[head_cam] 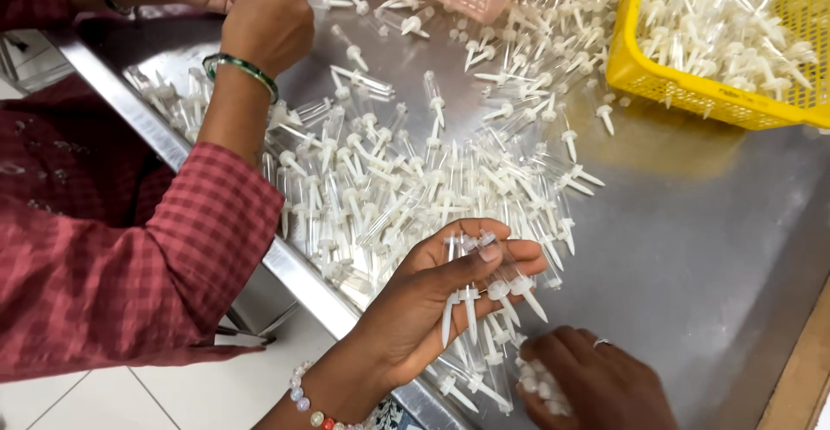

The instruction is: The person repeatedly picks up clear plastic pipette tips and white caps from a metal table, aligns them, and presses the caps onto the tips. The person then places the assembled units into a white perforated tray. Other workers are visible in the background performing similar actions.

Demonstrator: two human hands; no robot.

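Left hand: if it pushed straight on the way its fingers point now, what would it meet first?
The left hand, holding a row of capped clear tubes, points up and right. First would likely be the loose tube pile's edge on the steel table; depth is unclear.

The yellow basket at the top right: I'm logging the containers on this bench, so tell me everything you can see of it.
The yellow basket looks like moulded plastic, with lattice walls and a solid rim. Only its near corner shows; the rest runs out of the picture. It sits flat on the steel table, casting a yellow tint on the metal. It is heaped with small white pointed plastic parts in clear tubes. A few loose parts lie against its left wall. No hand touches it.
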